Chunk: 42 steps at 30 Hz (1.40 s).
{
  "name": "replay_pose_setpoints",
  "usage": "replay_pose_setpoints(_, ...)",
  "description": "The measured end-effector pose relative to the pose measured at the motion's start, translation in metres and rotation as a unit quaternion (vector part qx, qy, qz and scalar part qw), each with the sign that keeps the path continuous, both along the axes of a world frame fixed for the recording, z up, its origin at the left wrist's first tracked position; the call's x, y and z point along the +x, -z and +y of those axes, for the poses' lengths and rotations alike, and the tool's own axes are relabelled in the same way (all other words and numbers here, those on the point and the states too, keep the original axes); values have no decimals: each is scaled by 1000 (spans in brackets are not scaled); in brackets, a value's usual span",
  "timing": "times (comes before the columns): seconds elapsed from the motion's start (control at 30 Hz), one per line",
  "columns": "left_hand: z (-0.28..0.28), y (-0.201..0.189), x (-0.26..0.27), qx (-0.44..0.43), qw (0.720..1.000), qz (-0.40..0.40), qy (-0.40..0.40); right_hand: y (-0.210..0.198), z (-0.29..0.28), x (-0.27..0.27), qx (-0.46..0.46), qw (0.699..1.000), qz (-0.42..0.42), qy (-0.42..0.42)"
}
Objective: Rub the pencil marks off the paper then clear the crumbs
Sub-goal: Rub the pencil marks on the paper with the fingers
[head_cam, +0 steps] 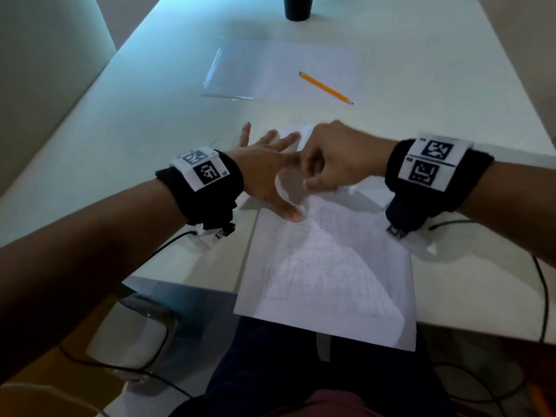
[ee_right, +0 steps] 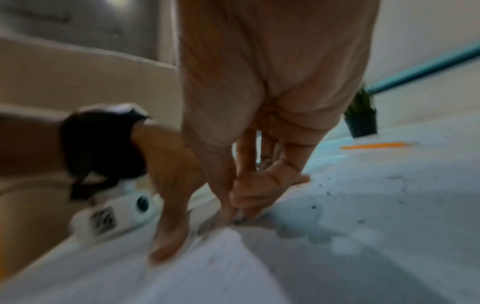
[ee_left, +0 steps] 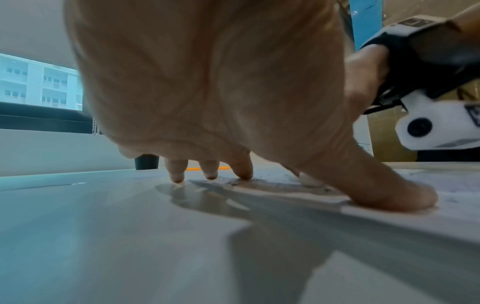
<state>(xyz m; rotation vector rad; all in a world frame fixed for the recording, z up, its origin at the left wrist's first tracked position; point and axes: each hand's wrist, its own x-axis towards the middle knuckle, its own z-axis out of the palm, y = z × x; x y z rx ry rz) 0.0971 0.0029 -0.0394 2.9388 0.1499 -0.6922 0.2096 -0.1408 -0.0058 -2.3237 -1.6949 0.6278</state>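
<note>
Head view: a white sheet of paper with faint grey pencil lines (head_cam: pixel 328 266) lies on the smooth white table (head_cam: pixel 150 130), its near edge overhanging the table edge. The left hand (head_cam: pixel 264 173) lies flat on the sheet's ten o'clock corner, fingers spread wide and straight, thumb pressed on the paper. The right hand (head_cam: pixel 337 161), fingers curled, bears down just beside it; what it pinches is hidden here. At twelve o'clock, well apart, a yellow wooden pencil (head_cam: pixel 326 87) rests on a second blank sheet beside a clear plastic sleeve (head_cam: pixel 237 73); a dark cylindrical cup (head_cam: pixel 297 7) stands beyond. Both black wristbands carry square black-and-white coded tags; no writing is legible.

Left wrist view: the fingertips (ee_left: pixel 244 172) and thumb touch the surface, and a small white eraser (ee_left: pixel 310 181) shows at two o'clock of the thumb, on smudged paper.

Right wrist view, blurred: curled fingers (ee_right: pixel 249 193) pinch downward at the sheet; dark eraser crumbs (ee_right: pixel 327 193) speckle the paper at three o'clock. A potted green plant (ee_right: pixel 361 121) stands behind.
</note>
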Motion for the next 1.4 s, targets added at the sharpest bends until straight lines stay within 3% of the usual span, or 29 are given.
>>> replay_pose_setpoints(0.17, 0, 0, 0, 11, 1000, 0, 2, -2, -2, 18, 9, 997, 0, 71)
replay_pose_setpoints(0.3, -2, -1, 1, 12, 1000, 9, 3, -1, -7, 0, -15, 1000, 13, 6)
replay_pose_setpoints(0.4, -1, -1, 1, 15, 1000, 3, 3, -5, -8, 20, 6, 997, 3, 72)
replay_pose_setpoints(0.53, -2, -1, -1, 12, 1000, 7, 1, -2, -11, -2, -25, 1000, 11, -6)
replay_pose_setpoints(0.67, -1, 0, 1, 16, 1000, 4, 3, -4, -16, 18, 2, 997, 13, 72)
replay_pose_setpoints(0.8, -2, -1, 1, 19, 1000, 10, 1, -1, -17, -7, -26, 999, 21, -15)
replay_pose_setpoints(0.93, -3, -1, 1, 26, 1000, 10, 1, -4, -18, 13, 4, 998, 8, 62)
replay_pose_setpoints(1.07, -5, -4, 0, 28, 999, 16, 0, 0, -18, -9, -10, 1000, 25, -8)
replay_pose_setpoints(1.2, -5, -3, 2, 40, 999, 14, 3, -3, -18, 11, 8, 999, 5, 45)
replay_pose_setpoints(1.33, -4, -2, 1, 32, 999, 14, 2, 1, -19, -9, -17, 999, 14, -31)
replay_pose_setpoints(1.4, -4, -1, 2, 33, 999, 9, 3, 0, -21, 1, -11, 1000, 14, 3)
